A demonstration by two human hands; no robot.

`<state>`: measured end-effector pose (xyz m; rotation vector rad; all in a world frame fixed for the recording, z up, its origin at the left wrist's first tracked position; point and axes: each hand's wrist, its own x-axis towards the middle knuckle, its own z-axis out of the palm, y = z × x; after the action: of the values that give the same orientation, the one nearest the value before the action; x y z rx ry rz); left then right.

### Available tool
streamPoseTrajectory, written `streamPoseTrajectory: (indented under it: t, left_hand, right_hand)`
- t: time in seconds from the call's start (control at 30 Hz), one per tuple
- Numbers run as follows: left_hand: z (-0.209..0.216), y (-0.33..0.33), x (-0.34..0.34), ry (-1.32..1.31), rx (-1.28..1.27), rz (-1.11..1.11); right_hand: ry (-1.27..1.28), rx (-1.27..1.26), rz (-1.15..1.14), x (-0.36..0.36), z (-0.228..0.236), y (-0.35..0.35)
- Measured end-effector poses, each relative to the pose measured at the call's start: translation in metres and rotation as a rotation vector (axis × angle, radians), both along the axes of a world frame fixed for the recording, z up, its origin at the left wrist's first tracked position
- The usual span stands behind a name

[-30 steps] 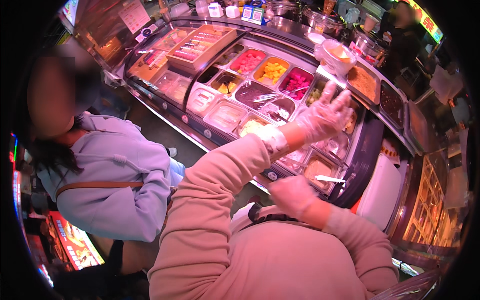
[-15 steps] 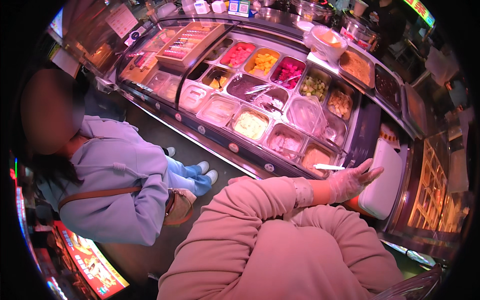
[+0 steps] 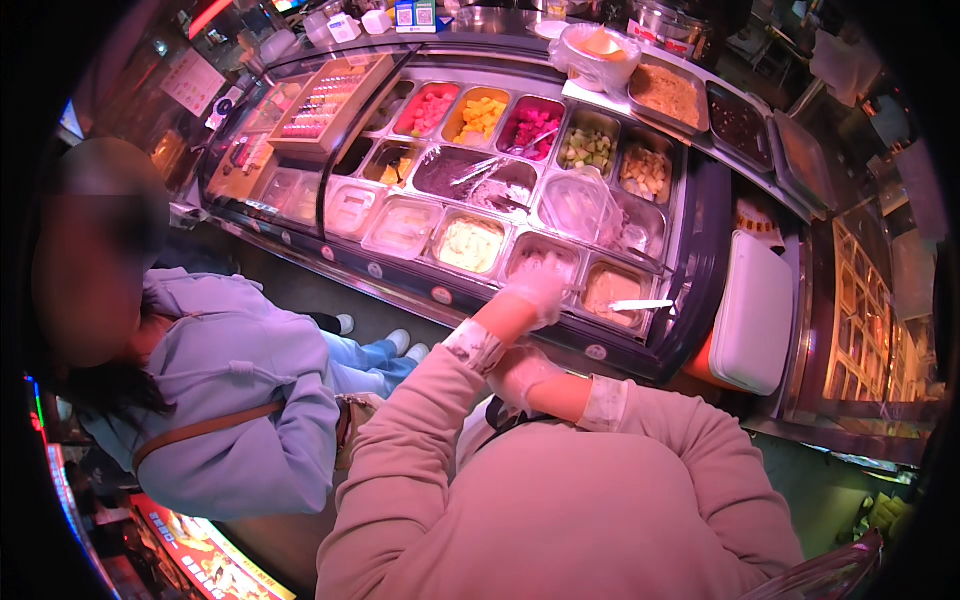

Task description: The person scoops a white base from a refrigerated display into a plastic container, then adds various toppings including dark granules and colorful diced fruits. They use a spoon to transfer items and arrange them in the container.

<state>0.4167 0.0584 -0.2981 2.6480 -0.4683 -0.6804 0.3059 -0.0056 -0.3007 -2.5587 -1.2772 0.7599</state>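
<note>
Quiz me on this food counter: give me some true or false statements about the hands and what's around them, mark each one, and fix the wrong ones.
1. The left hand is at a front-row tray. True.
2. The right hand is bare. False: it wears a clear glove.
3. The magenta pieces sit between the yellow pieces and the pale green pieces. True.
4. A white utensil sticks out past the edge of the rightmost front tray. True.
5. The person on the left wears a red jacket. False: the top is a pale bluish hoodie.
</note>
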Motion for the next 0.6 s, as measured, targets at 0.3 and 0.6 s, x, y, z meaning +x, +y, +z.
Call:
streamPoseTrajectory:
  t: [0.3,0.6]
  left_hand:
    - [-0.049,0.033,-0.028,0.224,-0.014,-0.115]
    - [-0.085,0.098,0.002,0.168,-0.160,0.329]
  right_hand:
    - [-0.112,-0.045,0.021,-0.015,0.013,-0.005]
    - [-0.120,-0.066,0.092,-0.013,0.033,0.002]
